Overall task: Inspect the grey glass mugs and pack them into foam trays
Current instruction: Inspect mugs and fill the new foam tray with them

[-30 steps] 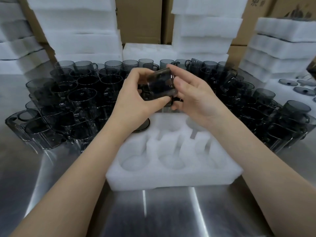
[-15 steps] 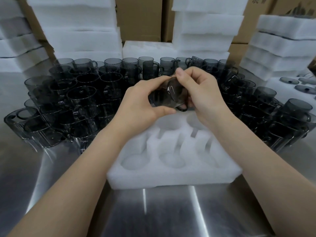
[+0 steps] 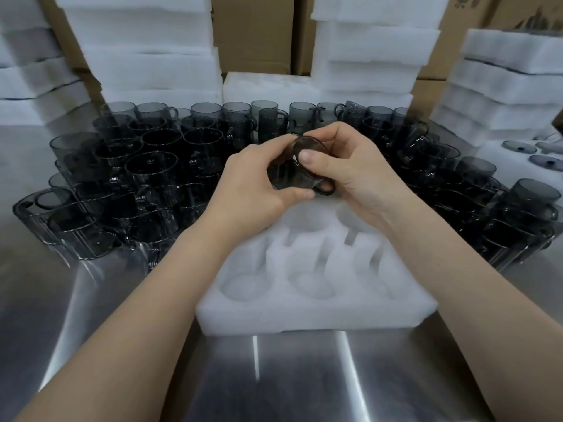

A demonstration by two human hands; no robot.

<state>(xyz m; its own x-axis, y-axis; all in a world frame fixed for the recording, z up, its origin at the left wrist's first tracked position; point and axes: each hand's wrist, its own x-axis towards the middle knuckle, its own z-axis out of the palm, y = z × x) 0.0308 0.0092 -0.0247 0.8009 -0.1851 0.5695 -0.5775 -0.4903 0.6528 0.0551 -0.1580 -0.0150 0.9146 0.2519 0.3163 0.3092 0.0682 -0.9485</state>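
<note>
Mug in hand: a grey glass mug (image 3: 294, 172) is held in the air between both hands, tipped on its side, above the far end of the foam tray and apart from it.
Left hand (image 3: 253, 181): fingers curled round the left side of the mug, thumb pressed along its underside.
Right hand (image 3: 356, 175): fingers arched over the top of the mug, thumb flat against its round end; the mug's handle lies just beside the palm.
Foam tray (image 3: 304, 318): a white block with round pockets cut into it, lying on the table directly in front of the person, between the two forearms.
Other mugs: grey glass mugs stand crowded on the table to the left (image 3: 152, 166) and to the right (image 3: 457, 178) of the tray, and in a row behind the hands; most are upright, touching or nearly so.
Table (image 3: 274, 376): brushed metal, streaked with reflected light.
Background: stacks of white foam (image 3: 146, 50) line the far edge, with cardboard boxes (image 3: 253, 32) behind them.
Far right: round grey glass lids (image 3: 518, 146) lie on a sheet of foam.
</note>
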